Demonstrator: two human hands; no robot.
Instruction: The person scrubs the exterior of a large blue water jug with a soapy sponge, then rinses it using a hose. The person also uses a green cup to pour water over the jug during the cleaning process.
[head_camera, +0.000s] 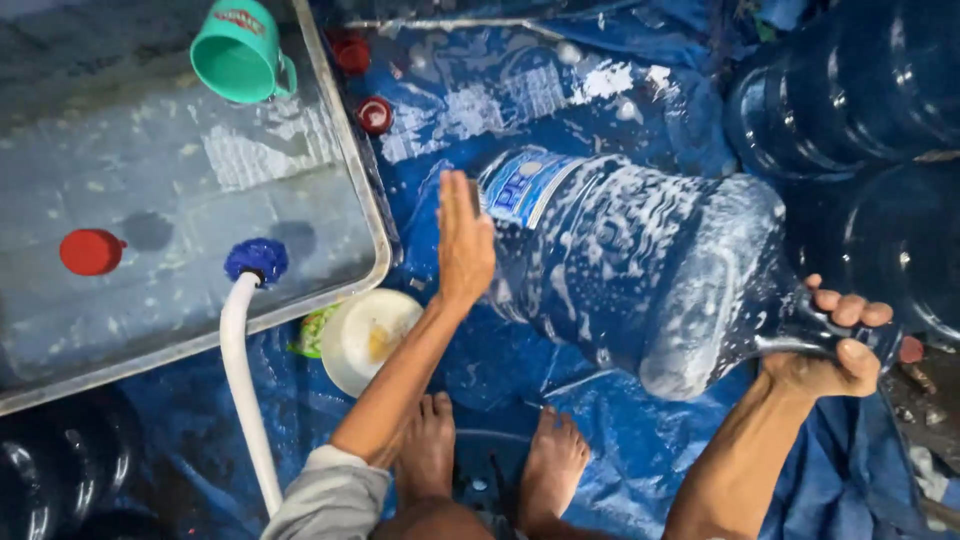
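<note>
Soap foam covers the big blue translucent plastic water bottle (640, 270), which lies on its side on the wet blue tarpaulin (600, 420) in front of the person's two bare feet (490, 460). The right hand (830, 345) has its grip clamped around the narrow neck of the bottle. The left hand (465, 245) lies flat, fingers straight and together, against the base end near the label, so this grip holds nothing. To wash it well, I think the neck should stay firmly held while the flat hand turns the slippery body slowly. Beside the left arm stands one white round bowl (365, 335). One white hose with a blue tip (250, 300) reaches into one metal-framed water tank (345, 150), where one green plastic cup (240, 50) and one red cap (90, 250) float. Two more red caps (375, 115) lie on the tarpaulin. At least two other blue bottles (850, 90) stand behind.
</note>
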